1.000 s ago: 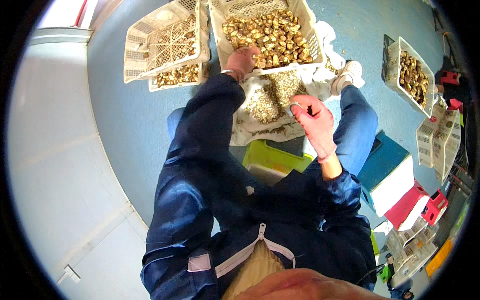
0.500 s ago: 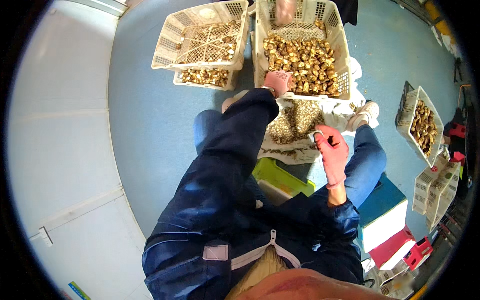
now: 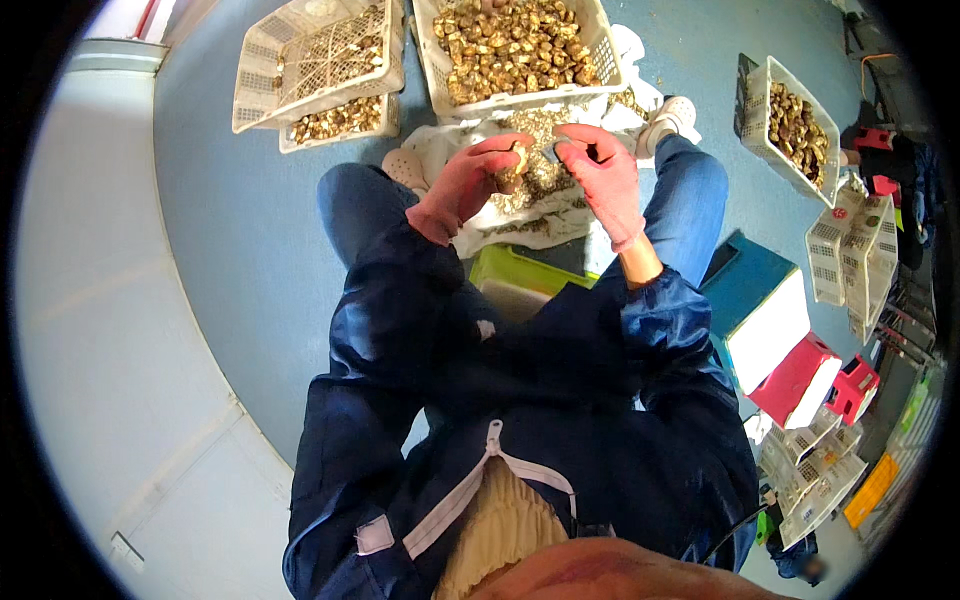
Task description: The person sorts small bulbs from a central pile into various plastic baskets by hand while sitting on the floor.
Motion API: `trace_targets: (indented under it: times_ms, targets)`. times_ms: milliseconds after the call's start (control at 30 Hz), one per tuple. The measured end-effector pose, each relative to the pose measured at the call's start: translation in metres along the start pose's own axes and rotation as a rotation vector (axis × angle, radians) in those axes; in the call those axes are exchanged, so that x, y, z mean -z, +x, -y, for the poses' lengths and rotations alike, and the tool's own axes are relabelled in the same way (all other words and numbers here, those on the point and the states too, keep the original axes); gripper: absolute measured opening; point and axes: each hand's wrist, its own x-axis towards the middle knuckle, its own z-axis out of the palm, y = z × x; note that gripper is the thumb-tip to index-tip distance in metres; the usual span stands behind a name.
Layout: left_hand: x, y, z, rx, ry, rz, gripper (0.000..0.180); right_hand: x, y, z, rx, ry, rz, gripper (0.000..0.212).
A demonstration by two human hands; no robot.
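Note:
My left hand (image 3: pixel 458 190), in a pink glove, pinches a brown-and-cream mushroom (image 3: pixel 514 168) between thumb and fingers. Facing it, my right hand (image 3: pixel 608 188), gloved alike, is closed on a small grey blade-like tool (image 3: pixel 552 152), whose handle the fingers hide. A narrow gap lies between tool and mushroom. Beneath both hands, a white cloth (image 3: pixel 478 236) bears a heap of small pale and brown trimmings (image 3: pixel 540 128). Just beyond stands a white plastic crate (image 3: pixel 530 100) full of similar mushrooms (image 3: pixel 515 50).
Two stacked crates (image 3: pixel 250 85) with fewer mushrooms stand at the far left. A lime-green tub (image 3: pixel 530 268) sits between my legs. To the right are another mushroom crate (image 3: pixel 755 130), a blue-and-white box (image 3: pixel 745 290), a red stool (image 3: pixel 855 388) and white crates (image 3: pixel 850 235).
My left hand has come back from the crate with a mushroom and now meets my right hand over the cloth. The view has shifted, so the crates appear higher and farther left.

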Motion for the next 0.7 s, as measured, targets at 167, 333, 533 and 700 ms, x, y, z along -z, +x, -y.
trace_targets:
  times_ms: [167,333,533,700]
  targets:
    - [-0.012,-0.019,0.014,-0.011,0.070,-0.097,0.044,-0.006,-0.014,0.008,0.051,-0.113,0.116,0.021]
    - [-0.004,-0.018,0.020,-0.043,0.183,-0.038,0.042,-0.007,-0.011,0.008,0.130,-0.250,0.131,0.022]
    - [-0.005,-0.020,0.025,-0.033,0.109,-0.097,0.041,-0.010,-0.007,0.004,0.081,-0.241,0.128,0.022]
    - [-0.010,-0.023,0.022,-0.080,0.204,-0.125,0.038,-0.012,-0.003,-0.004,0.108,-0.317,0.082,0.022]
